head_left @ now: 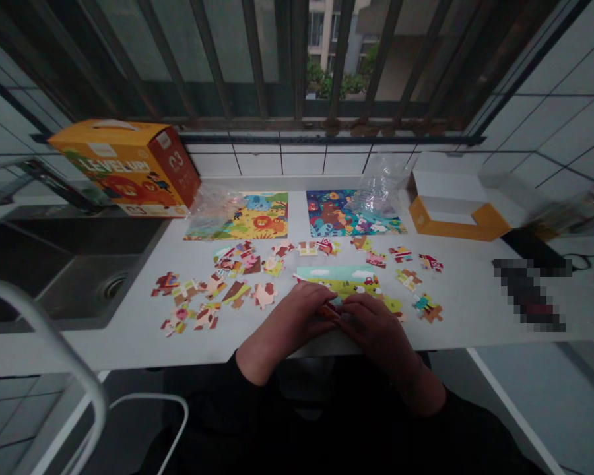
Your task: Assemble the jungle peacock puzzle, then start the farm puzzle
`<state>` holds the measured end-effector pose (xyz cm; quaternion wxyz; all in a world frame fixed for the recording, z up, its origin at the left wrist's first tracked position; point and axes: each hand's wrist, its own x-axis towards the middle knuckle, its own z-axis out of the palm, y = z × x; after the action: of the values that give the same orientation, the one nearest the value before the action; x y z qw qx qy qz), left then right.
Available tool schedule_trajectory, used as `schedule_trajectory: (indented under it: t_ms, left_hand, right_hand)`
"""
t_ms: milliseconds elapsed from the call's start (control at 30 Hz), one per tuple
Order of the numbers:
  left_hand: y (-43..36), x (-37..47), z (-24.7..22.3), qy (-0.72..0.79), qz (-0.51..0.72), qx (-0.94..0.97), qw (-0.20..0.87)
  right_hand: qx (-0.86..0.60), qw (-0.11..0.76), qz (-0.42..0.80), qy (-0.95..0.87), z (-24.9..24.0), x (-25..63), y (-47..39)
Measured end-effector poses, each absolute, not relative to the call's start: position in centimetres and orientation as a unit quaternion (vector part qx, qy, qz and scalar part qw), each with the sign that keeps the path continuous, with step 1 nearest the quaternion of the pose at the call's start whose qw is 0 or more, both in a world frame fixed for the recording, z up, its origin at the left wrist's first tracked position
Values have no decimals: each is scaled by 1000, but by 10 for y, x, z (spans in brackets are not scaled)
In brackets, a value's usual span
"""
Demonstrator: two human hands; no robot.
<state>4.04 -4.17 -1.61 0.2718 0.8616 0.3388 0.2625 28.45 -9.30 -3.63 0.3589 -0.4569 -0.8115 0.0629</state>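
Note:
My left hand (304, 307) and my right hand (376, 326) meet near the counter's front edge. Between their closed fingers is a small reddish-orange jigsaw piece (329, 311), mostly covered by the fingers. Just beyond them lies a partly joined jigsaw puzzle (340, 280) with sky, green field and a red tractor; my hands hide its lower part. Loose jigsaw pieces (264, 295) are spread to the left of my hands. A few more, including a piece with a blue-and-green figure (427, 307), lie to the right.
Two picture sheets (263, 218) (329, 214) lie at the back, partly under clear plastic bags (381, 185). An orange puzzle box (129, 171) stands beside the sink (79, 284) at left. An open white-and-orange box (445, 221) sits at back right, near a dark object (534, 251).

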Motion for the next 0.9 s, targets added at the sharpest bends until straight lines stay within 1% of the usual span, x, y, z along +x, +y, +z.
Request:
schedule_trajectory:
  t_ms: [67,167,233,333,500,900]
  left_hand:
    - [-38,33,-14,343,273,862,254]
    - [-27,16,-5,395,274,852,208]
    - [-18,4,0,448,258,839,169]
    - [-6,-7,2,496,229,828,131]
    - [0,-8,-1,509,195,832,105]
    - [-8,-16,2,489,164,854,68]
  right_hand:
    - [-461,358,59,-810,-38,285,-93]
    - [-475,365,53,-799,-39,286,-93]
    - [-483,365,48,-794,-38,286,-92]
    - [-488,342,53,-801,-35,285,-89]
    - [-489,312,63,-812,-31,283,-86]
    - [-494,305,78,-810,-31,283,-85]
